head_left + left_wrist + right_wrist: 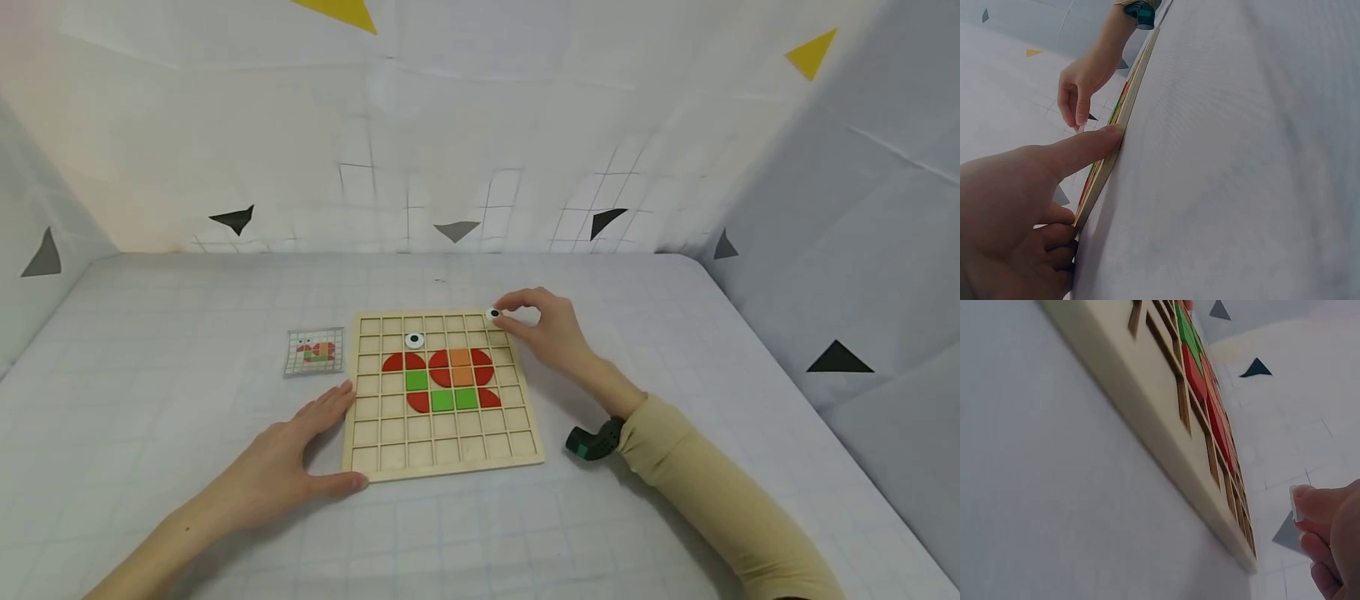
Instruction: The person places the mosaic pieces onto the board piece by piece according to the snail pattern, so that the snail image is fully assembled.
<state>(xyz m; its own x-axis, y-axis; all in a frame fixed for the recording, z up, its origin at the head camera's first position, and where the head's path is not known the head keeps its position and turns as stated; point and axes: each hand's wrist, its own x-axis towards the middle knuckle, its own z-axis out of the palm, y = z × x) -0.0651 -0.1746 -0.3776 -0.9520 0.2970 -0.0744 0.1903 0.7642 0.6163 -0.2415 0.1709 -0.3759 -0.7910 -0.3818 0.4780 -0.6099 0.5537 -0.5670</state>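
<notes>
My right hand (551,333) pinches a white round eye piece (492,313) with a black pupil between thumb and forefinger, over the far right corner of a wooden grid board (371,433). In the right wrist view the eye piece (1297,503) shows edge-on at the fingertips. My left hand (277,462) rests against the board's left edge, thumb at the near left corner and fingers farther up. A second eye piece (414,341) lies on the board. Below it, red rounded pieces (405,362), green squares (466,399) and orange pieces (461,367) form a pattern.
A small card (314,352) with a similar coloured picture lies left of the board. A dark device (592,443) is worn at my right wrist, by the beige sleeve (712,492). White cloth walls (487,100) enclose the back and sides of the pale table (480,533).
</notes>
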